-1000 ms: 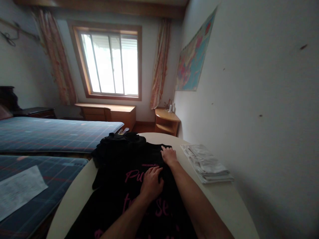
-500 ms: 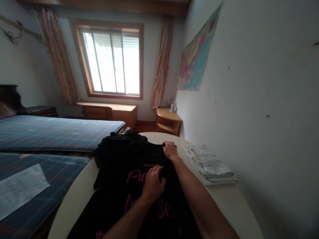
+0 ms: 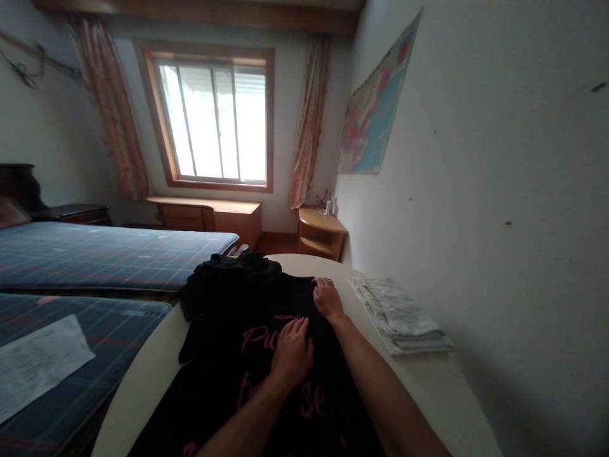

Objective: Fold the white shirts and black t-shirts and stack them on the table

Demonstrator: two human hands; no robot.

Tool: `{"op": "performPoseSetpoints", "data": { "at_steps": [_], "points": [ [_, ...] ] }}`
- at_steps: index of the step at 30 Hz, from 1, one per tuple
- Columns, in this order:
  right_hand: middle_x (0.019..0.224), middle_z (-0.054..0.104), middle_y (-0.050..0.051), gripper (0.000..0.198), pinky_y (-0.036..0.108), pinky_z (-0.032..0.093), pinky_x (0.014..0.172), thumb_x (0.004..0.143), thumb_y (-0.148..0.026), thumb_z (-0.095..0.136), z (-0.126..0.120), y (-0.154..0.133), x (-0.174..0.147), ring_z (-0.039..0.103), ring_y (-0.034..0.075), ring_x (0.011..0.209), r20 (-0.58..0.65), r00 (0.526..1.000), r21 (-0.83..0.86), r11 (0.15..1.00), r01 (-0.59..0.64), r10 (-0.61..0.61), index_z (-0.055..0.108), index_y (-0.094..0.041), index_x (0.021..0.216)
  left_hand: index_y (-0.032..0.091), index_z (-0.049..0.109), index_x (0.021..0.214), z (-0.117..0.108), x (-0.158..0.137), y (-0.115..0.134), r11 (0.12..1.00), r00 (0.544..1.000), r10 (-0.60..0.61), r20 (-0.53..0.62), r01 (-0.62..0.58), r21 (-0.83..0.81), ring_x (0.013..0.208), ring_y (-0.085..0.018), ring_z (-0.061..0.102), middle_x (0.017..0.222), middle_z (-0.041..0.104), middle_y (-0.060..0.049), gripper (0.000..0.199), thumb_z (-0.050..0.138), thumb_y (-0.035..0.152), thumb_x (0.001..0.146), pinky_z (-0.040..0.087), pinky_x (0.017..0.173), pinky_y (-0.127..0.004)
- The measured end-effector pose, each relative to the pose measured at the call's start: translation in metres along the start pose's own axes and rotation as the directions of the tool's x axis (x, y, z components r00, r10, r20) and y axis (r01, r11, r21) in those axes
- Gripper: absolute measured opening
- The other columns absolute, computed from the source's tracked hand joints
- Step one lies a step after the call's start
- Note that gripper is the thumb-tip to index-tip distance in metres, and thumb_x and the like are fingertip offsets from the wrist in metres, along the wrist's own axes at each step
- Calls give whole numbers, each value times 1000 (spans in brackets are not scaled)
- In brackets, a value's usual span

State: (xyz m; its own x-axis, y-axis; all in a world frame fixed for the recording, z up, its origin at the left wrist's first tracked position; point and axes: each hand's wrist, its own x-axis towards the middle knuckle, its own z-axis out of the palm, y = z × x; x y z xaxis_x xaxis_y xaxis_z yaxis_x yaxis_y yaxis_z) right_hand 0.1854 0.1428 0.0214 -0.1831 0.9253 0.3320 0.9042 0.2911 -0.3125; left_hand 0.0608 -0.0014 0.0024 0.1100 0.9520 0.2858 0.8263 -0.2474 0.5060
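A black T-shirt [image 3: 219, 374] with pink lettering lies spread on the round table, its neckline toward the far side. My left hand [image 3: 292, 352] rests on the chest print with its fingers stretched out flat, covering some letters. At the shirt's far right shoulder is my right hand [image 3: 327, 299], its fingers bent over the cloth edge and closed on it. The fingertips are partly hard to make out. Just beyond the shirt's left shoulder sits a crumpled heap of black clothing [image 3: 228, 279].
A stack of folded light-grey cloth [image 3: 404, 320] lies on the right of the pale table [image 3: 457, 400], near the wall. To the left are plaid mattresses [image 3: 118, 254], one with a printed sheet of paper [image 3: 45, 365]. A corner shelf [image 3: 323, 219] and desk [image 3: 209, 206] stand beyond.
My right hand has shifted slightly down and right along the shirt's shoulder. My left hand stays nearly in place, its fingers a little lower on the print.
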Motion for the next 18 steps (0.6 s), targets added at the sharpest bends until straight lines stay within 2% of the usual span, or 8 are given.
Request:
{"op": "performPoseSetpoints", "data": {
  "at_steps": [3,5,8,12,15,18],
  "points": [
    [134,54,16,42,37,31,107,96,-24,32,-1,4,-6,46,26,126,-1,995,-11,995,-96,96,54,-14,131,12,51,140,1,0,1,1000,1000,5,8,-5,29,134,-26,42,143,52,-10,53,43,20,87,30,115,-41],
    [141,50,16,46,38,31,108,97,-27,32,2,7,-8,43,25,130,42,992,-10,993,-119,119,49,-13,137,10,50,140,1,0,1,999,1000,5,11,-6,41,135,-26,42,144,52,-10,54,43,19,87,30,115,-42],
    [148,45,12,51,40,26,113,99,-35,32,8,15,-5,35,24,139,143,983,-4,993,-119,118,43,-15,144,10,50,140,1,0,2,999,1000,-2,9,1,45,135,-26,41,144,52,-10,54,43,19,87,30,115,-41],
    [156,33,6,54,53,17,115,99,-46,29,13,25,3,22,28,146,235,964,-10,992,-129,128,40,-23,147,13,51,139,1,0,2,999,1000,12,0,-12,47,135,-25,42,144,52,-8,53,42,20,87,30,115,-40],
    [158,29,6,53,58,13,115,99,-45,32,12,26,5,19,30,147,255,959,-22,992,-124,126,39,-24,147,13,51,140,2,0,1,998,1000,19,5,-19,65,134,-25,42,144,51,-8,52,41,22,89,30,115,-40],
    [157,31,9,52,56,13,115,98,-41,37,6,19,1,21,30,146,216,971,-32,995,-93,98,42,-21,145,13,51,139,4,0,0,997,1000,31,0,-31,73,134,-25,42,144,51,-9,51,40,22,90,30,115,-40]
  ]
}}
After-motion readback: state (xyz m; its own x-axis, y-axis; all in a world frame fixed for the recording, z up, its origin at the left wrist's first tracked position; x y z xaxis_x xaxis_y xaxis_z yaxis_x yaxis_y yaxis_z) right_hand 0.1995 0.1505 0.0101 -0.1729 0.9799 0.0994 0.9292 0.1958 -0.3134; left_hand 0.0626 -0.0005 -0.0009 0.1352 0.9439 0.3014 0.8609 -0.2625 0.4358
